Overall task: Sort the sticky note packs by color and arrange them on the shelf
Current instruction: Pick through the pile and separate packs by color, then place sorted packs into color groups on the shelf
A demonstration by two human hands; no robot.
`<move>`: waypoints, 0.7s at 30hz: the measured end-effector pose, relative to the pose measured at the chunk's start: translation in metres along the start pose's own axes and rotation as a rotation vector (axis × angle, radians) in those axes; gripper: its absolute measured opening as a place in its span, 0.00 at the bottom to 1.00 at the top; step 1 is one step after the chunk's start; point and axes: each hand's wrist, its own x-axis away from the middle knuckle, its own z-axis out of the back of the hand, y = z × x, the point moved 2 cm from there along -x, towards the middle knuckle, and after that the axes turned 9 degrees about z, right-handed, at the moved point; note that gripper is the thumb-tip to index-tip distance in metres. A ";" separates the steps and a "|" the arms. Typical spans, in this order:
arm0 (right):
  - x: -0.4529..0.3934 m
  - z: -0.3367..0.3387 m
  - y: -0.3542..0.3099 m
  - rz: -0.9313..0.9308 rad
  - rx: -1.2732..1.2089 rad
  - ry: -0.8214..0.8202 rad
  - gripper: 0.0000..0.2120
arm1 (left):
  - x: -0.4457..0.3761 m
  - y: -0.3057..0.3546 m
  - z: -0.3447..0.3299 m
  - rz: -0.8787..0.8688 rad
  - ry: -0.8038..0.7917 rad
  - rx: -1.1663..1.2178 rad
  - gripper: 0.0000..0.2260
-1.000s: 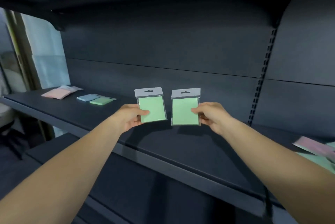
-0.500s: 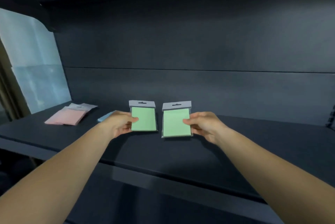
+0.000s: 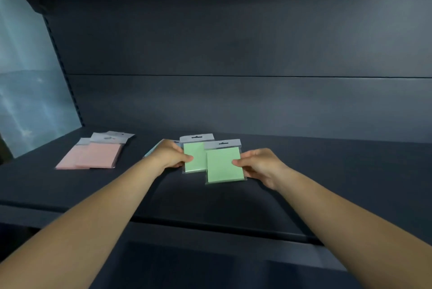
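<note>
A dark grey metal shelf (image 3: 327, 171) fills the view, with a tall back panel (image 3: 233, 43) of the same colour rising behind it. All places below are given relative to this shelf.

Two bare forearms reach in from the shelf's front edge toward its middle. The left hand (image 3: 167, 154) pinches the left edge of a green sticky note pack (image 3: 194, 156) between thumb and curled fingers. The right hand (image 3: 259, 164) pinches the right edge of a second green sticky note pack (image 3: 224, 164) in the same way, thumb on the front face. Both packs are in clear sleeves with grey hang tabs at the top, held over the middle of the shelf with their tabs pointing toward the back panel. The second pack sits nearer the shelf's front edge and overlaps the right side of the first. Whether their lower edges touch the shelf surface cannot be told.

Toward the left end of the shelf, a small pile of pink sticky note packs (image 3: 93, 156) lies flat, overlapping one another. Just behind the left hand, a sliver of a pale blue pack (image 3: 153, 149) shows on the shelf, mostly hidden.
</note>
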 end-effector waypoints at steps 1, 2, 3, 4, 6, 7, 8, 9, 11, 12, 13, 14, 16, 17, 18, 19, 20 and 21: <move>0.000 -0.001 0.000 0.012 0.037 0.008 0.15 | -0.003 0.000 -0.001 -0.007 0.000 -0.022 0.08; 0.000 -0.002 -0.001 0.026 0.079 0.017 0.14 | -0.004 0.000 -0.001 -0.014 0.003 -0.039 0.07; -0.001 -0.003 0.000 0.041 0.127 0.028 0.14 | -0.006 0.000 -0.001 -0.022 0.006 -0.057 0.07; -0.001 -0.004 0.000 0.054 0.174 0.040 0.13 | -0.007 0.000 -0.001 -0.029 0.010 -0.076 0.07; -0.003 -0.005 0.001 0.078 0.286 0.061 0.12 | -0.008 0.000 0.000 -0.041 0.015 -0.124 0.08; -0.004 -0.005 0.002 0.090 0.342 0.070 0.12 | -0.008 0.001 0.001 -0.052 0.018 -0.159 0.09; -0.004 -0.005 0.001 0.102 0.399 0.077 0.12 | -0.007 0.002 0.002 -0.069 0.021 -0.207 0.09; -0.005 -0.004 0.000 0.121 0.465 0.080 0.13 | -0.006 0.004 0.003 -0.092 0.028 -0.267 0.08; -0.003 0.000 -0.005 0.176 0.633 0.076 0.14 | -0.002 0.011 0.005 -0.148 0.055 -0.370 0.10; 0.000 0.003 -0.009 0.207 0.725 0.077 0.13 | 0.001 0.016 0.006 -0.181 0.075 -0.402 0.09; 0.004 0.007 -0.013 0.238 0.807 0.079 0.13 | 0.004 0.022 0.006 -0.220 0.093 -0.430 0.08; 0.008 0.013 -0.017 0.267 0.877 0.075 0.13 | 0.008 0.029 0.005 -0.258 0.103 -0.455 0.09; 0.016 0.028 -0.024 0.316 1.024 0.055 0.16 | 0.018 0.044 0.001 -0.335 0.106 -0.532 0.14; 0.020 0.037 -0.027 0.340 1.113 0.038 0.19 | 0.024 0.051 -0.002 -0.372 0.102 -0.593 0.16; 0.024 0.047 -0.031 0.365 1.199 0.019 0.22 | 0.030 0.059 -0.007 -0.409 0.102 -0.658 0.17; 0.029 0.058 -0.033 0.381 1.267 0.000 0.24 | 0.036 0.066 -0.012 -0.444 0.103 -0.720 0.18; 0.034 0.069 -0.036 0.394 1.315 -0.013 0.25 | 0.043 0.073 -0.018 -0.478 0.108 -0.780 0.19; 0.041 0.081 -0.039 0.394 1.344 -0.020 0.26 | 0.051 0.080 -0.026 -0.502 0.113 -0.830 0.19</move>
